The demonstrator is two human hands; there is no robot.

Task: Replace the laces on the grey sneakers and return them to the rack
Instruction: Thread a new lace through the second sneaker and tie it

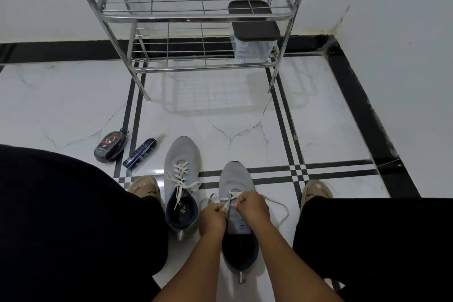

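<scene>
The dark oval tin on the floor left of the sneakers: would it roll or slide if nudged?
The oval tin lies flat on its broad face, so rolling seems unlikely. The glossy floor tile suggests it would slide easily. It looks small and probably light, though its weight cannot be judged.

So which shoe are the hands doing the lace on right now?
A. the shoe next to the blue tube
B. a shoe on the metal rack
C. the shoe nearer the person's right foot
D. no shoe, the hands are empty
C: both hands, left hand and right hand, pinch the white lace over the right-side grey sneaker; the other sneaker lies untouched.
</scene>
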